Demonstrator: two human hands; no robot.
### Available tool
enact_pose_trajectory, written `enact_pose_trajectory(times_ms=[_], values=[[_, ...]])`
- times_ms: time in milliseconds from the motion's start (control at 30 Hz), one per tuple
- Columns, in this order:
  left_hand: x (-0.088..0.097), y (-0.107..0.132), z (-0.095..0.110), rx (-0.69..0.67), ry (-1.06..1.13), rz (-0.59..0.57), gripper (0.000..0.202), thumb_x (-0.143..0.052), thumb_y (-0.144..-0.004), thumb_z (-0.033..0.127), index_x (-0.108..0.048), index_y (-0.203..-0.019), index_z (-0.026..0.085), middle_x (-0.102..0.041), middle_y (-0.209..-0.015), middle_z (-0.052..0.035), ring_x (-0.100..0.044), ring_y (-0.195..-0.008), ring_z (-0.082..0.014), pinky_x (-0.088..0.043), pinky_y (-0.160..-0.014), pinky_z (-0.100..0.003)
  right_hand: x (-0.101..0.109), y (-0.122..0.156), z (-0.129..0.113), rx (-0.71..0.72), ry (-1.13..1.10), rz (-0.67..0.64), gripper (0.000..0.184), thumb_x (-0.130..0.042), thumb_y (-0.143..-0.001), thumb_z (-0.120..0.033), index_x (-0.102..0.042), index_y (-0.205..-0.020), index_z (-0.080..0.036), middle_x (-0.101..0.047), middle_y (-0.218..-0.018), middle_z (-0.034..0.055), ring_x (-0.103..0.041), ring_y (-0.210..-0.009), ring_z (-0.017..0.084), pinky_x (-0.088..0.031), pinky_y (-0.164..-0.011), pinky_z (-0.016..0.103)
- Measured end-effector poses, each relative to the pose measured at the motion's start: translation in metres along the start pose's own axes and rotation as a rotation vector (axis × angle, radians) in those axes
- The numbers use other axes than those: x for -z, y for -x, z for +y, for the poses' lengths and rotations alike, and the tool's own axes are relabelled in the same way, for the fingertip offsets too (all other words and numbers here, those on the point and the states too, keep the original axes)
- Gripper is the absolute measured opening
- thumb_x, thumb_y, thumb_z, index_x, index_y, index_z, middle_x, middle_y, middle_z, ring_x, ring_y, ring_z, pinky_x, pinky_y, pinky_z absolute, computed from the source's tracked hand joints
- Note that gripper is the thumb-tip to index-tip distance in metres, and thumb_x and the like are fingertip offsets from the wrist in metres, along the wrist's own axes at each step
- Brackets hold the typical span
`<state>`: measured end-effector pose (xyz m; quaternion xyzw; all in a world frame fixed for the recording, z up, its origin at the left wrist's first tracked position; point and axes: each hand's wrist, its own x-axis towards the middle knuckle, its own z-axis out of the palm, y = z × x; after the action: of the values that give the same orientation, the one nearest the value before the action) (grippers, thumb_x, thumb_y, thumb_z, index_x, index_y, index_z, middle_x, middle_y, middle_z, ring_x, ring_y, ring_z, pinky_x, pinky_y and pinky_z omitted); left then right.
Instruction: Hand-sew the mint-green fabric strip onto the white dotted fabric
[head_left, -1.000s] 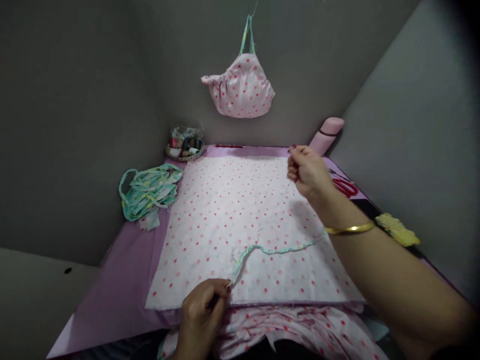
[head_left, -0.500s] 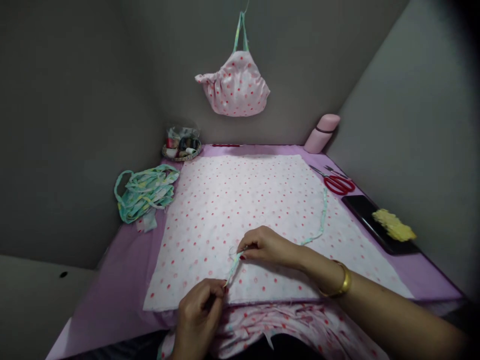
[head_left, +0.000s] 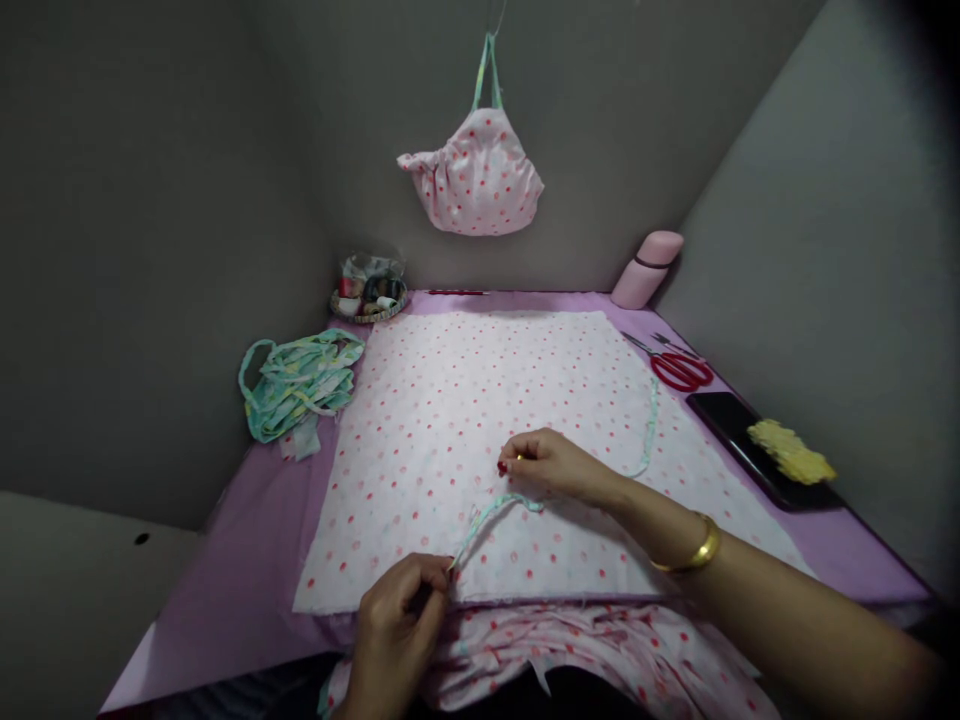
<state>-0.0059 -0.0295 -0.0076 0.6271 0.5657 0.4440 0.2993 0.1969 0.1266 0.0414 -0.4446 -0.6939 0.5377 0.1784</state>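
A white cloth with red dots (head_left: pixel 487 420) lies spread flat over the purple table (head_left: pixel 247 560). A thin mint-green fabric strip (head_left: pixel 487 512) curves across it. My left hand (head_left: pixel 401 620) pinches the near end of that strip at the cloth's front edge. My right hand (head_left: pixel 547 465) rests on the cloth just above the strip's bend, fingers closed in a pinch; what it holds is too small to make out. The strip's far part (head_left: pixel 649 425) runs on towards the right.
A pile of mint-green strips (head_left: pixel 300 383) lies at the left. A basket of thread spools (head_left: pixel 370 292) and a pink bottle (head_left: pixel 645 270) stand at the back. Red scissors (head_left: pixel 675 366), a black phone (head_left: pixel 739 432) and a yellow scrap (head_left: pixel 791 452) lie at the right. A dotted pouch (head_left: pixel 476 180) hangs on the wall.
My right hand came down from the far right edge of the cloth to the strip near the middle, then shifted slightly up. My left hand kept its pinch.
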Motion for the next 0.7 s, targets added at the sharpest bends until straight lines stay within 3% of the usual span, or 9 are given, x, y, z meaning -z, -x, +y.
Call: enact_pose_trajectory(times_ms=[133, 367, 567, 700], values=[[0.000, 0.000, 0.002, 0.006, -0.003, 0.010, 0.018, -0.048, -0.080, 0.009, -0.052, -0.068, 0.021, -0.068, -0.076, 0.0009, -0.065, -0.074, -0.0137, -0.049, -0.066, -0.022, 0.032, -0.011, -0.001, 0.041, -0.003, 0.286, 0.023, -0.055, -0.073, -0.038, -0.059, -0.071, -0.016, -0.053, -0.061, -0.0004, -0.042, -0.052, 0.010, -0.031, -0.048, 0.022], [0.002, -0.001, 0.004, -0.013, -0.020, -0.001, 0.018, -0.047, -0.081, 0.010, -0.052, -0.067, 0.021, -0.068, -0.073, -0.0006, -0.067, -0.076, -0.0160, -0.051, -0.065, -0.023, 0.096, -0.031, 0.008, 0.060, 0.027, 0.730, 0.026, -0.058, -0.071, -0.044, -0.053, -0.066, -0.019, -0.034, -0.048, -0.0065, -0.025, -0.042, 0.008, -0.019, -0.042, 0.024], [0.002, -0.001, 0.004, -0.039, -0.063, 0.001, 0.018, -0.049, -0.081, 0.010, -0.052, -0.067, 0.021, -0.068, -0.072, 0.0003, -0.068, -0.077, -0.0158, -0.052, -0.065, -0.023, 0.132, -0.041, 0.021, 0.071, 0.113, 0.945, 0.019, -0.055, -0.074, -0.036, -0.053, -0.065, -0.020, -0.034, -0.049, -0.0051, -0.023, -0.042, 0.009, -0.016, -0.042, 0.025], [0.004, -0.002, 0.005, -0.044, -0.073, -0.012, 0.018, -0.049, -0.081, 0.010, -0.053, -0.067, 0.021, -0.068, -0.071, 0.0001, -0.069, -0.076, -0.0162, -0.052, -0.064, -0.024, 0.156, -0.046, 0.027, 0.100, 0.212, 1.000, 0.018, -0.051, -0.078, -0.034, -0.050, -0.066, -0.020, -0.035, -0.050, -0.0043, -0.026, -0.043, 0.010, -0.019, -0.044, 0.026]])
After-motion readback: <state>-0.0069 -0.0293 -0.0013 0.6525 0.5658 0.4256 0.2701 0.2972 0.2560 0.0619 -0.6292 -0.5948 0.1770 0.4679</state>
